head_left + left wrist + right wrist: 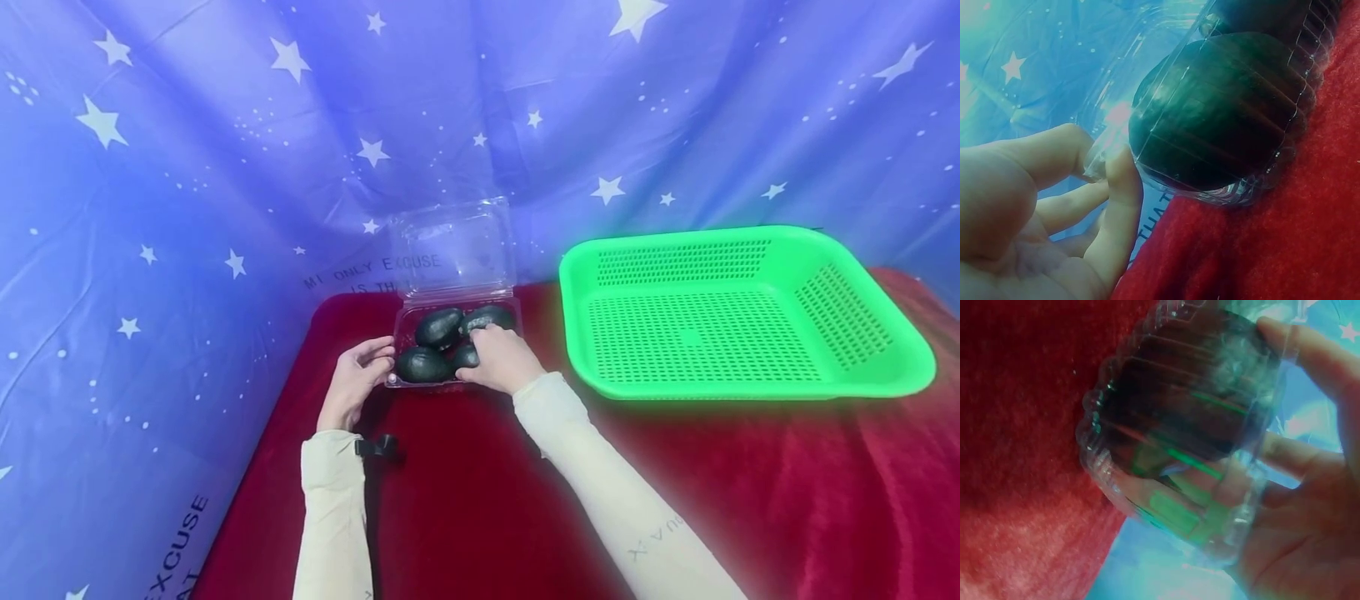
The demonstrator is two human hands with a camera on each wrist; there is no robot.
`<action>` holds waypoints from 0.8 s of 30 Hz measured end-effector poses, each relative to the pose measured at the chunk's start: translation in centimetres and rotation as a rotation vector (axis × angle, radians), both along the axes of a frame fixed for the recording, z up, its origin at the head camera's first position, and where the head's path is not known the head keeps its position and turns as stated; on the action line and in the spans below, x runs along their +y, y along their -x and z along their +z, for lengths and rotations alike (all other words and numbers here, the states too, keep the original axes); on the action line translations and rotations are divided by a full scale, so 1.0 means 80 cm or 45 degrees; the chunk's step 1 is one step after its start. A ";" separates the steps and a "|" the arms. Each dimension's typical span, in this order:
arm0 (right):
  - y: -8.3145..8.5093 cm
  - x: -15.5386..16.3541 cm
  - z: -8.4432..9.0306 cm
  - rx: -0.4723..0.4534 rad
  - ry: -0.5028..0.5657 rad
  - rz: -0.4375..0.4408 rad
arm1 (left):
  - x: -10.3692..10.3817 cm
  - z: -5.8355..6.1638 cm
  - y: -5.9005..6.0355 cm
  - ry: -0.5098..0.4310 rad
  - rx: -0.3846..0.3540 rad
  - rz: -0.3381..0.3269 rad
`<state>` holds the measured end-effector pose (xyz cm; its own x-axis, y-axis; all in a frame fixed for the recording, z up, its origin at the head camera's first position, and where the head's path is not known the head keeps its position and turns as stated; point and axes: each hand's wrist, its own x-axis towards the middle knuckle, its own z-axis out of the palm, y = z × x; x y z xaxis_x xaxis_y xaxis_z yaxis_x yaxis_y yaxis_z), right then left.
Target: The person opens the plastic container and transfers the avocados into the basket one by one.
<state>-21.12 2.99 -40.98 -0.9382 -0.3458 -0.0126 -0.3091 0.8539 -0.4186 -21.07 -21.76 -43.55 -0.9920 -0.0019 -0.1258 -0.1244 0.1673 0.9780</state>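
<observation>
A clear plastic clamshell box (403, 327) stands on the red cloth with its lid (453, 248) tipped up at the back. Several dark green avocados lie in it. My left hand (381, 358) pinches the box's front left corner; in the left wrist view the thumb and a finger close on the rim (1094, 164), beside an avocado (1216, 112) seen through the wall. My right hand (480, 343) reaches into the box with its fingers curled over the front right avocado (465, 357). In the right wrist view the fingers (1300, 347) wrap the box (1104, 425) and that avocado (1179, 419).
An empty green perforated basket (862, 379) sits to the right of the box on the red cloth (480, 500). A blue star-printed backdrop (187, 167) closes in the back and left. A small black strap clip (382, 447) is at my left wrist.
</observation>
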 end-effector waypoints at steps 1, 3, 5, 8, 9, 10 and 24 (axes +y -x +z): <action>0.001 0.000 0.000 0.001 0.006 0.007 | 0.000 0.001 -0.001 0.005 0.002 0.002; 0.001 0.001 -0.001 0.010 0.028 0.013 | 0.001 0.001 -0.001 0.006 0.004 0.010; 0.001 0.003 -0.002 0.022 0.053 0.017 | 0.001 0.001 -0.001 0.013 0.004 0.011; 0.001 0.004 -0.002 0.053 0.099 0.024 | 0.001 0.001 -0.001 0.014 0.005 0.015; 0.001 0.005 -0.002 0.064 0.112 0.028 | 0.001 0.001 -0.001 0.015 0.005 0.013; 0.001 0.005 -0.003 0.077 0.124 0.031 | 0.001 0.000 -0.001 0.020 0.006 0.010; -0.005 0.011 0.004 0.198 0.198 0.038 | 0.000 -0.001 0.001 0.033 0.005 -0.001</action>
<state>-20.72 3.84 -40.68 -0.9141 -0.3598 0.1869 -0.4042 0.7724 -0.4900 -21.12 -21.76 -43.63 -0.9925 -0.0043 -0.1220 -0.1206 0.1926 0.9738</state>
